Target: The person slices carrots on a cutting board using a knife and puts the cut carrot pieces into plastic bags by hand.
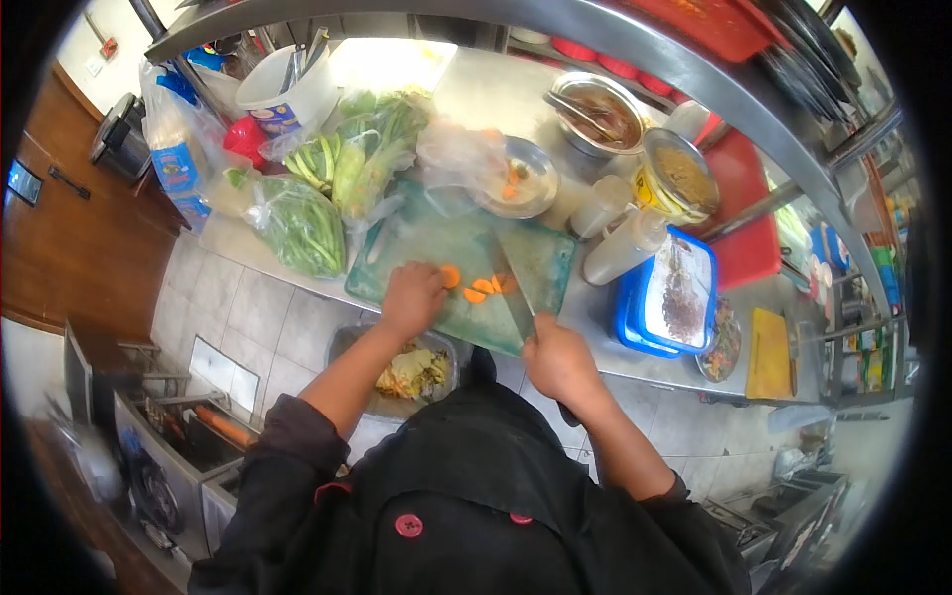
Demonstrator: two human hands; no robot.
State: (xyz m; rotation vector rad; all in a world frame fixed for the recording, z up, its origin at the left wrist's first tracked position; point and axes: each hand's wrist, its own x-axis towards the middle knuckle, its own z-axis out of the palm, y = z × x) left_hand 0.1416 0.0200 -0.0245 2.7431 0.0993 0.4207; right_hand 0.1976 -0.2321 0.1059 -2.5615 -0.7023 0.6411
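My right hand (558,359) is wrapped round the handle of a kitchen knife (514,288). The wide blade slants across a green cutting board (407,238), beside cut carrot slices (478,291) that lie on it. On the board's left part, my left hand (415,297) has its fingers curled together against a piece of carrot (450,276); its orange end shows past the fingertips. Behind the board stands a metal bowl (535,183) with some carrot pieces inside. A crumpled clear plastic bag (461,164) rests next to that bowl.
Bagged green vegetables (297,223) lie left of the board. Squeeze bottles (627,246), a blue-rimmed tub (669,293) and a pot of brown sauce (600,111) stand to the right. Below the counter edge sits a bin of scraps (342,347). A metal shelf rail (555,18) crosses overhead.
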